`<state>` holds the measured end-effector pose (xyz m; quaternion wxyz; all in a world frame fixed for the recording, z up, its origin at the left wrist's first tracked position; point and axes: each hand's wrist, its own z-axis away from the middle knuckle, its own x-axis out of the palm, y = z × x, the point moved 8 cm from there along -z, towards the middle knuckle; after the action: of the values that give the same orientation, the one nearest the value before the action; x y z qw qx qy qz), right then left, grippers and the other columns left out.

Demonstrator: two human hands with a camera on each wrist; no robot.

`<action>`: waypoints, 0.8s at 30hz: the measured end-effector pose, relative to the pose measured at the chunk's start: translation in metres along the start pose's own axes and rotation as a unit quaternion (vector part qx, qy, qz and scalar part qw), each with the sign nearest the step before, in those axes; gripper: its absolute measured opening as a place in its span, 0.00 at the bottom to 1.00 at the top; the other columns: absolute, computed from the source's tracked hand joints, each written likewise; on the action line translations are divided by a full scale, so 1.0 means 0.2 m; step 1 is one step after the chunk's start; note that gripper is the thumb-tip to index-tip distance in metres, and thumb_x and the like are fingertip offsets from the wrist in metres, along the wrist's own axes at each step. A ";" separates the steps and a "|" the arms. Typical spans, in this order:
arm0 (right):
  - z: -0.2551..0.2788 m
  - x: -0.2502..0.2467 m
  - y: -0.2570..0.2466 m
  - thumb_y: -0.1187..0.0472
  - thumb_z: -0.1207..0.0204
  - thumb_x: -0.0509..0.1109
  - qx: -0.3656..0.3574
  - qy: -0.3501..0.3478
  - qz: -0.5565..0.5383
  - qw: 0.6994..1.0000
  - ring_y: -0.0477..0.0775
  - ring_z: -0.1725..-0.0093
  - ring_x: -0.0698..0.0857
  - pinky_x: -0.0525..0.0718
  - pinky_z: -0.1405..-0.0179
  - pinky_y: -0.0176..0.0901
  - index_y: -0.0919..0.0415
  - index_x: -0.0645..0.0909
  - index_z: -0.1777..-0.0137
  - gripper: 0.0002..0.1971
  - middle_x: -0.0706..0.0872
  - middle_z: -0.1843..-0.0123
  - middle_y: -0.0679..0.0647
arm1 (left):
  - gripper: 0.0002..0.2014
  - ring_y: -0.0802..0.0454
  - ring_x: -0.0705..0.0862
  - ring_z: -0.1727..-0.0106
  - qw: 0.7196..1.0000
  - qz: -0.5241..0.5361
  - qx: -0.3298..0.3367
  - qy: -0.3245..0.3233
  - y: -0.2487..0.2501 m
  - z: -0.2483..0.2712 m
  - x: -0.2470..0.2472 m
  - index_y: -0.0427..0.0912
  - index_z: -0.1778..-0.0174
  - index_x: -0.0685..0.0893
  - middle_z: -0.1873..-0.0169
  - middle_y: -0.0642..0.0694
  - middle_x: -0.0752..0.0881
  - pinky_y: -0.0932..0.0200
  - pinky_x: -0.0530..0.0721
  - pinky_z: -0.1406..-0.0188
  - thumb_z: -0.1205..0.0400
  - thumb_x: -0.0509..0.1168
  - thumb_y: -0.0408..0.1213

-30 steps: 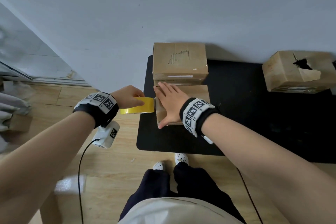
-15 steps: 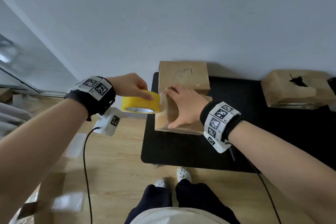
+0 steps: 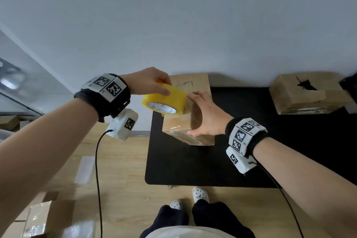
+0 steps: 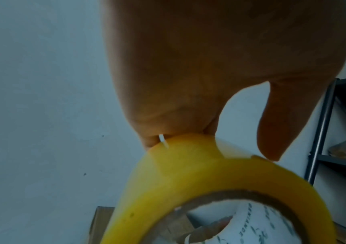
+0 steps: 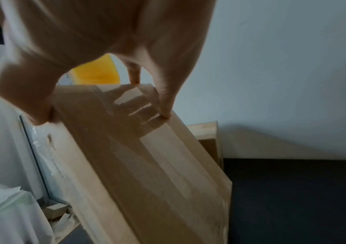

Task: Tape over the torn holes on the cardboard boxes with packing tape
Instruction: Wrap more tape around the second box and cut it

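Observation:
My left hand (image 3: 161,88) grips a yellow roll of packing tape (image 3: 166,100), thumb on its rim and fingers over the far side (image 4: 188,181). The roll hangs at the upper left corner of a small cardboard box (image 3: 177,127). My right hand (image 3: 201,114) holds that box tipped up off the black mat (image 3: 193,164), thumb on its near edge and fingers hooked over the far edge. In the right wrist view the box (image 5: 147,165) shows glossy tape across its face, with the roll (image 5: 97,72) just behind it. No loose tape end is visible.
A second box (image 3: 193,83) stands behind against the wall. At the right a box (image 3: 297,100) has a torn hole (image 3: 307,85) in its top. More boxes (image 3: 38,218) lie on the wooden floor at lower left. A metal shelf (image 4: 324,123) stands to the right.
My right hand went from lying flat on the box to gripping it and tipping it up. My left hand raised the tape roll to the box's upper left corner.

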<state>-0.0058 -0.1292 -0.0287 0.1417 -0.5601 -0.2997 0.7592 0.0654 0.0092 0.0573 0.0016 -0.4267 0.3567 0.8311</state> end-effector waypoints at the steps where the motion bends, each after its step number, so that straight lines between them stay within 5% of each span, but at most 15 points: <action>1: 0.01 -0.01 0.03 0.48 0.46 0.87 0.007 -0.001 -0.011 1.000 0.53 0.26 0.70 0.69 0.25 0.41 0.51 0.54 0.19 0.59 0.51 0.20 0.47 | 0.20 0.52 0.80 0.53 1.000 0.009 0.003 0.000 0.02 -0.02 0.00 0.45 0.49 0.84 0.54 0.49 0.83 0.64 0.76 0.57 0.35 0.63 0.49; 11: 0.07 -0.12 0.14 0.40 0.49 0.86 0.000 -0.023 0.019 1.000 0.50 0.24 0.60 0.63 0.22 0.47 0.55 0.54 0.21 0.60 0.60 0.24 0.50 | 0.11 0.59 0.85 0.53 0.999 -0.018 0.042 -0.009 0.29 -0.19 0.08 0.52 0.50 0.88 0.56 0.55 0.88 0.66 0.80 0.54 0.24 0.70 0.51; 16: 0.12 -0.14 0.25 0.42 0.46 0.85 0.016 -0.027 -0.019 0.999 0.44 0.24 0.58 0.62 0.26 0.42 0.48 0.54 0.19 0.59 0.55 0.23 0.41 | 0.16 0.54 0.82 0.59 0.998 0.029 0.027 -0.053 0.29 -0.22 0.16 0.51 0.63 0.84 0.65 0.54 0.85 0.59 0.76 0.51 0.33 0.66 0.59; 21: 0.13 -0.16 0.33 0.42 0.48 0.86 0.025 -0.034 -0.021 0.999 0.40 0.26 0.61 0.64 0.27 0.40 0.48 0.57 0.19 0.58 0.54 0.23 0.38 | 0.36 0.52 0.80 0.59 0.995 0.060 0.058 -0.058 0.33 -0.23 0.21 0.35 0.53 0.86 0.62 0.38 0.84 0.52 0.77 0.53 0.40 0.65 0.65; 24: 0.15 -0.18 0.41 0.41 0.49 0.86 0.058 -0.022 -0.009 0.998 0.45 0.22 0.60 0.63 0.22 0.45 0.52 0.51 0.17 0.64 0.52 0.19 0.42 | 0.30 0.60 0.77 0.69 0.998 0.029 0.045 -0.033 0.28 -0.24 0.15 0.38 0.62 0.86 0.73 0.53 0.81 0.63 0.74 0.64 0.39 0.66 0.65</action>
<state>-0.0126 -0.2216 -0.0451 0.1742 -0.5313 -0.2638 0.7860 0.0634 -0.0703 0.0506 0.0081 -0.3882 0.4057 0.8274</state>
